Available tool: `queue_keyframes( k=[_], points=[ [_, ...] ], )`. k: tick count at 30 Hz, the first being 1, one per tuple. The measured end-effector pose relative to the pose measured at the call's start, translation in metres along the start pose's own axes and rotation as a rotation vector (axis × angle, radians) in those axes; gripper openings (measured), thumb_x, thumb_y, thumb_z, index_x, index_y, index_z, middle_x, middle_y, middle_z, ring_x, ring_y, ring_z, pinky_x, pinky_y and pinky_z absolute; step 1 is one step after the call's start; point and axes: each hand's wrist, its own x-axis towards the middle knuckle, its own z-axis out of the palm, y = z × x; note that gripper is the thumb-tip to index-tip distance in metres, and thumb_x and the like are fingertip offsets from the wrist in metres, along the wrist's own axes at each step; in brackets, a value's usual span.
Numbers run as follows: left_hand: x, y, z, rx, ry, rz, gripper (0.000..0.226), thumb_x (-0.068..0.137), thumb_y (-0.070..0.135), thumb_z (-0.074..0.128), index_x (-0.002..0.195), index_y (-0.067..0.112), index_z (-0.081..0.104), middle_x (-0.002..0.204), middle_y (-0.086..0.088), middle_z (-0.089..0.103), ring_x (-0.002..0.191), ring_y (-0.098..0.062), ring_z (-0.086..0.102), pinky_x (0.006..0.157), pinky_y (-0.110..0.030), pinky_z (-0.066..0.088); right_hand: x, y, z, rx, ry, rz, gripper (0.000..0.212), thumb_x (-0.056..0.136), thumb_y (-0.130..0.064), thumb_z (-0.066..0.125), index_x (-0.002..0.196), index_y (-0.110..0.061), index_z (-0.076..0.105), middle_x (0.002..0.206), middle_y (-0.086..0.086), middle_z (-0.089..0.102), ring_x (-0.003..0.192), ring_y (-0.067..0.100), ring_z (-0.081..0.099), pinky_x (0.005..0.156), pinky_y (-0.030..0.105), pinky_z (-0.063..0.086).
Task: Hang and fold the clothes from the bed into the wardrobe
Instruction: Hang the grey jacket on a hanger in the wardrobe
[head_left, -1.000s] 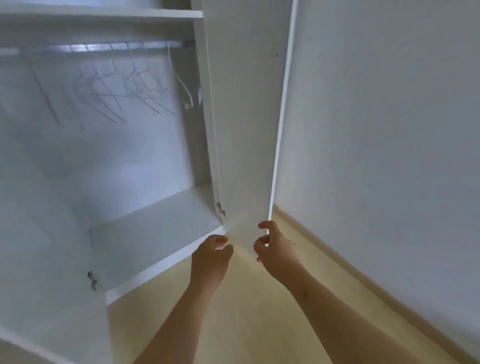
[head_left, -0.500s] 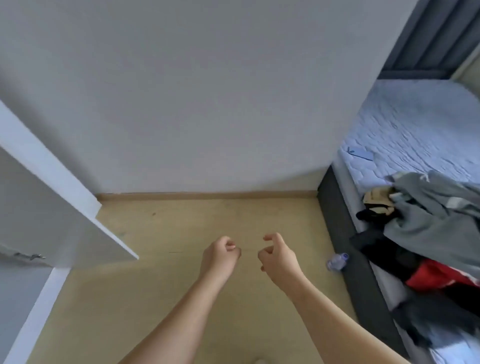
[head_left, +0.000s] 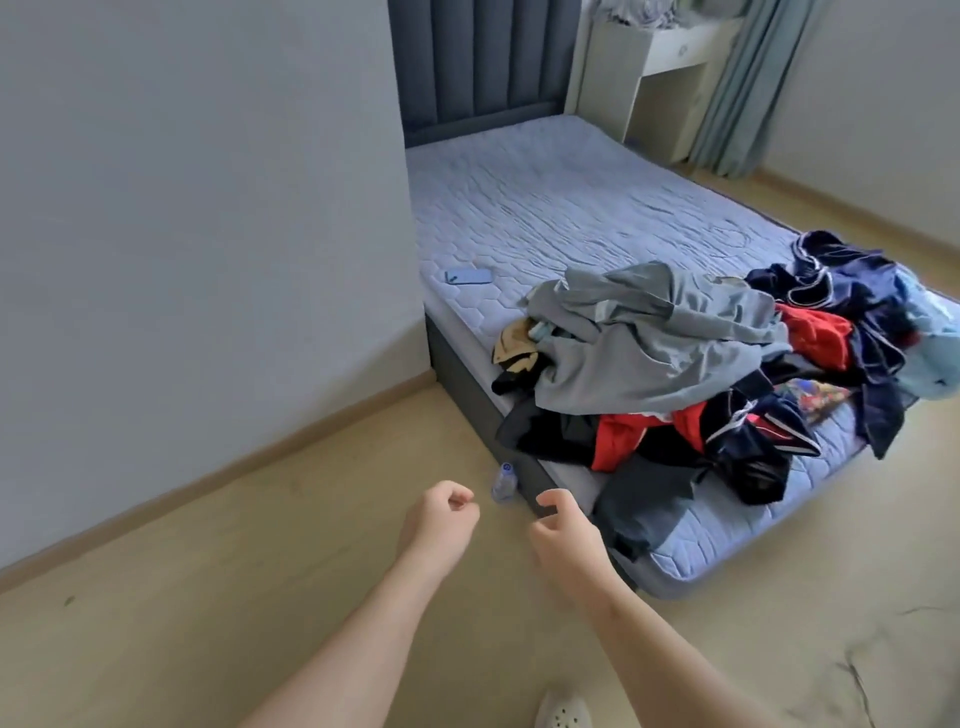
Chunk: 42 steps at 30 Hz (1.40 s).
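Observation:
A heap of clothes (head_left: 691, 395) lies on the near end of the bed (head_left: 545, 208), which has a pale blue quilted mattress. A large grey garment (head_left: 649, 358) tops the heap, with red (head_left: 628, 434), black and navy pieces under and beside it. A dark piece hangs over the mattress edge. My left hand (head_left: 439, 519) and my right hand (head_left: 563, 530) float over the floor just short of the bed's near side, fingers loosely curled and holding nothing. The wardrobe is out of view.
A phone (head_left: 468, 276) lies on the mattress near the wall. A small plastic bottle (head_left: 505, 480) stands on the floor against the bed frame. A white desk (head_left: 654, 62) and a curtain (head_left: 743, 88) sit beyond the headboard. A white shoe (head_left: 563, 709) shows at the bottom edge.
The view has swung right from the open wardrobe past the wall to the bed. Both hands came off the wardrobe door and stay raised, holding nothing.

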Motion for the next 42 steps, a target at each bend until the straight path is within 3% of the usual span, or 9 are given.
queue_keyframes(
  k=[6, 10, 15, 19, 23, 29, 32, 37, 42],
  points=[
    [0.020, 0.077, 0.084, 0.010, -0.112, 0.039, 0.009, 0.087, 0.020, 0.054, 0.094, 0.024, 0.056, 0.091, 0.006, 0.057, 0.072, -0.011, 0.051, 0.057, -0.021, 0.036, 0.040, 0.032, -0.098, 0.017, 0.081, 0.042, 0.030, 0.083, -0.014, 0.041, 0.109, -0.028, 0.042, 0.083, -0.007, 0.056, 0.075, 0.019, 0.061, 0.064, 0.026, 0.046],
    [0.035, 0.115, 0.124, 0.009, -0.172, 0.069, 0.007, 0.087, 0.014, 0.053, 0.092, 0.018, 0.056, 0.091, -0.001, 0.058, 0.063, -0.005, 0.047, 0.044, -0.010, 0.032, 0.062, 0.047, -0.143, 0.055, 0.121, 0.064, 0.028, 0.084, -0.013, 0.041, 0.108, -0.028, 0.042, 0.080, -0.007, 0.058, 0.077, 0.019, 0.062, 0.068, 0.030, 0.050],
    [0.077, 0.160, 0.154, 0.047, -0.212, 0.097, 0.008, 0.087, 0.017, 0.056, 0.094, 0.021, 0.058, 0.097, -0.002, 0.062, 0.084, -0.017, 0.056, 0.069, -0.022, 0.042, 0.105, 0.047, -0.187, 0.082, 0.146, 0.093, 0.036, 0.088, -0.013, 0.041, 0.123, -0.022, 0.041, 0.083, -0.007, 0.057, 0.080, 0.018, 0.061, 0.058, 0.024, 0.046],
    [0.123, 0.198, 0.176, 0.111, -0.211, 0.141, 0.013, 0.087, 0.021, 0.055, 0.098, 0.023, 0.060, 0.098, 0.001, 0.063, 0.085, -0.014, 0.057, 0.063, -0.021, 0.040, 0.150, 0.038, -0.220, 0.084, 0.178, 0.112, 0.034, 0.087, -0.014, 0.042, 0.120, -0.022, 0.042, 0.085, -0.005, 0.059, 0.083, 0.020, 0.062, 0.071, 0.029, 0.048],
    [0.175, 0.251, 0.199, 0.161, -0.272, 0.170, 0.010, 0.088, 0.022, 0.053, 0.097, 0.025, 0.057, 0.099, 0.005, 0.059, 0.081, -0.012, 0.055, 0.059, -0.020, 0.039, 0.205, 0.021, -0.258, 0.117, 0.201, 0.136, 0.030, 0.086, -0.014, 0.042, 0.115, -0.022, 0.044, 0.084, -0.006, 0.058, 0.072, 0.015, 0.059, 0.062, 0.025, 0.045],
    [0.235, 0.321, 0.237, 0.278, -0.310, 0.247, 0.017, 0.089, 0.023, 0.052, 0.105, 0.023, 0.058, 0.106, 0.004, 0.059, 0.090, -0.014, 0.053, 0.072, -0.022, 0.039, 0.269, 0.004, -0.306, 0.159, 0.238, 0.163, 0.035, 0.086, -0.015, 0.041, 0.121, -0.021, 0.043, 0.101, 0.001, 0.059, 0.078, 0.015, 0.059, 0.065, 0.027, 0.048],
    [0.254, 0.345, 0.265, 0.351, -0.293, 0.298, 0.023, 0.088, 0.021, 0.051, 0.109, 0.022, 0.058, 0.114, 0.002, 0.059, 0.099, -0.015, 0.051, 0.080, -0.024, 0.040, 0.292, 0.010, -0.333, 0.180, 0.239, 0.180, 0.035, 0.087, -0.014, 0.041, 0.121, -0.020, 0.043, 0.098, -0.001, 0.058, 0.079, 0.015, 0.059, 0.063, 0.027, 0.048],
    [0.281, 0.377, 0.331, 0.537, -0.203, 0.402, 0.042, 0.086, 0.022, 0.050, 0.128, 0.023, 0.047, 0.138, 0.002, 0.041, 0.129, -0.021, 0.031, 0.102, -0.033, 0.032, 0.339, 0.036, -0.388, 0.121, 0.169, 0.192, 0.029, 0.089, -0.015, 0.042, 0.117, -0.022, 0.042, 0.082, -0.008, 0.053, 0.072, 0.019, 0.060, 0.064, 0.028, 0.047],
    [0.297, 0.397, 0.391, 0.790, -0.212, 0.448, 0.062, 0.087, 0.030, 0.050, 0.142, 0.031, 0.023, 0.156, 0.006, 0.003, 0.142, -0.024, -0.004, 0.111, -0.042, 0.015, 0.368, 0.066, -0.438, 0.060, 0.027, 0.201, 0.031, 0.088, -0.016, 0.042, 0.118, -0.023, 0.043, 0.084, -0.008, 0.054, 0.067, 0.011, 0.055, 0.058, 0.024, 0.041]
  ],
)
